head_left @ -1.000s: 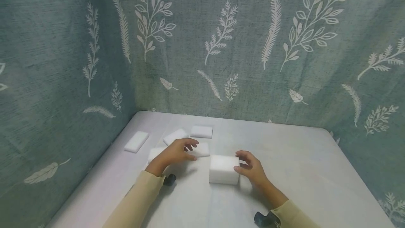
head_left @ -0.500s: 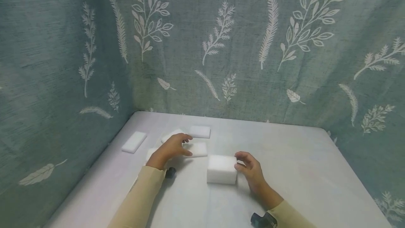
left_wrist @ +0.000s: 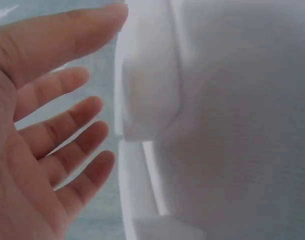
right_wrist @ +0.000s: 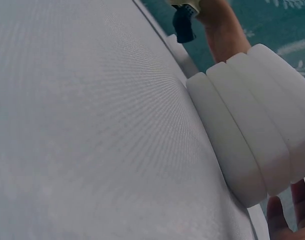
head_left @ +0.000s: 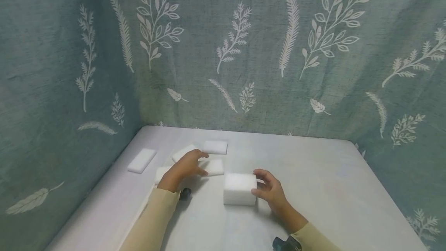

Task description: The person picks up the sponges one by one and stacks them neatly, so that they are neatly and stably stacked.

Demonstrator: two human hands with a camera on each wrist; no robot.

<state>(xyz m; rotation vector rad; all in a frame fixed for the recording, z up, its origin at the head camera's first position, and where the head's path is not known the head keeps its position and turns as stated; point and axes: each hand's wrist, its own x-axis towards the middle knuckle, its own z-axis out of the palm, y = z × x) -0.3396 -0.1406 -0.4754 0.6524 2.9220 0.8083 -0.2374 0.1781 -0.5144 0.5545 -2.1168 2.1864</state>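
Note:
White sponge blocks are stacked into a neat pile (head_left: 239,189) in the middle of the table; the right wrist view shows several layers in the pile (right_wrist: 242,120). My right hand (head_left: 273,191) rests against the pile's right side, thumb near the front corner and fingers near the back one. Over the loose sponges to the left is my left hand (head_left: 186,165), thumb and fingers spread with nothing between them. Just by its fingertips lies a flat sponge (head_left: 214,167). The left wrist view shows that palm (left_wrist: 22,175) bare and the fingers apart.
Behind the left hand lie a sponge (head_left: 215,147) and a partly hidden one (head_left: 182,152). Another sponge (head_left: 141,160) lies near the white table's (head_left: 313,189) left edge, and one (head_left: 162,174) is half covered by the left wrist. Patterned green cloth (head_left: 209,49) hangs behind.
My left hand has drawn a little to the left, uncovering more of the flat sponge by its fingertips. My right hand stays at the pile. The head view has shifted slightly.

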